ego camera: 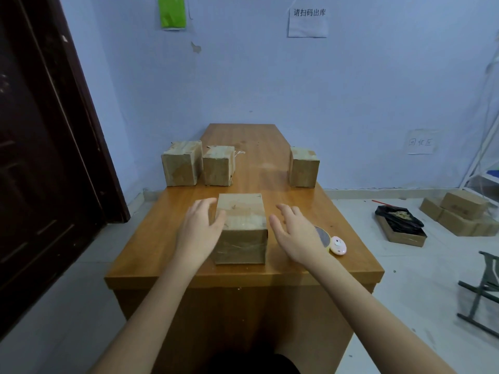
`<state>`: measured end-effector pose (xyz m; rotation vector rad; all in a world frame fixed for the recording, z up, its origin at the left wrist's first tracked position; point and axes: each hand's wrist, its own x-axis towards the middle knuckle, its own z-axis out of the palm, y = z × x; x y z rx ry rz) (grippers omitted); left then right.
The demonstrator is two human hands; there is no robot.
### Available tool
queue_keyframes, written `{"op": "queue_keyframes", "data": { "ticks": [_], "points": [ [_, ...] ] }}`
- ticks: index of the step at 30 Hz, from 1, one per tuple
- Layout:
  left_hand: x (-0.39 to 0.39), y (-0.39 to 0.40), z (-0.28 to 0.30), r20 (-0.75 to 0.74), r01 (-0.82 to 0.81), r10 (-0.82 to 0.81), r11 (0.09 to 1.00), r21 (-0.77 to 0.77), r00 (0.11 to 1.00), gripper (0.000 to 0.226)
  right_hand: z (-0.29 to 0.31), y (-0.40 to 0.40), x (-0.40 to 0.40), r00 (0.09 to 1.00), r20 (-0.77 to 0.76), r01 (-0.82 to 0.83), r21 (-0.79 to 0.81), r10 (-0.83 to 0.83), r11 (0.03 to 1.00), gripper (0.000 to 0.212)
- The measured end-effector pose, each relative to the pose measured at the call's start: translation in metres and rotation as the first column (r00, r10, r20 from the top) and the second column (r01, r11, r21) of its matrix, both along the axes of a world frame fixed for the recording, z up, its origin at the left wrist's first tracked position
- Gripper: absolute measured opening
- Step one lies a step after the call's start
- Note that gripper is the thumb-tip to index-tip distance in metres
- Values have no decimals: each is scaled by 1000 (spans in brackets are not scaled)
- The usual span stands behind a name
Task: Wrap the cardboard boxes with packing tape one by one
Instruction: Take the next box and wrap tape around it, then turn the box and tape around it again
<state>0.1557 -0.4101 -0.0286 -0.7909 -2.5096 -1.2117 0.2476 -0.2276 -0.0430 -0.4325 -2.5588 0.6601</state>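
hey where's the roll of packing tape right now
In the head view, the tape roll lies on the table to the right, partly hidden behind the right hand, beside a small pink gadget.

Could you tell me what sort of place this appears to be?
Probably a small packing or dispatch room: cardboard boxes stand on a wooden table, more boxes are stacked on the floor, and handwritten paper signs hang on the wall.

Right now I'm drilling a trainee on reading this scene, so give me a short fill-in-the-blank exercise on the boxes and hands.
1. Cardboard boxes standing on the table: ____.
2. The left hand touches the near box; the right hand touches ____.
3. The tape roll lies on the near box's ____ side.
4. The pink gadget lies beside the ____.

Missing words: four; nothing; right; tape roll
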Motion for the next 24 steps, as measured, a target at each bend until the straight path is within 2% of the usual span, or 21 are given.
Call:
{"op": "queue_keyframes", "data": {
  "ticks": [2, 3, 5, 9, 13, 17, 19, 21, 24],
  "points": [
    [-4, -2, -7, 188, -21, 40, 994, -103, 981, 59, 8, -11, -6, 992, 53, -98, -266, 116, 959, 57],
    [-5, -2, -11, 280, 5, 30, 992, -123, 959, 62, 10, -15, -8, 986, 75, -116, -327, 148, 938, 58],
    [-3, 0, -18, 397, 61, -20, 994, -90, 917, 63, 13, -23, -11, 979, 108, -120, -371, 172, 921, 59],
    [5, 3, -20, 440, 97, -113, 994, 57, 891, 55, 13, -27, -11, 989, 59, -94, -438, 133, 894, 58],
    [8, 4, -10, 377, 85, -129, 988, 130, 917, 63, 11, -23, -7, 989, -3, -111, -670, 146, 734, 55],
    [10, 5, 1, 315, 102, -147, 982, 157, 937, 61, 11, -24, -4, 989, 22, -85, -721, 145, 688, 45],
    [15, 5, 3, 237, 68, -84, 995, 75, 968, 61, 12, -24, -2, 987, 77, -55, -652, 138, 756, 46],
    [20, 5, 4, 112, 4, 0, 999, -35, 994, 63, 14, -22, -1, 987, 117, -42, -479, 111, 877, 46],
    [29, 9, 6, -68, -40, 29, 985, -165, 997, 66, 20, -21, 0, 997, 2, -69, -341, 74, 938, 40]
  ]
}}
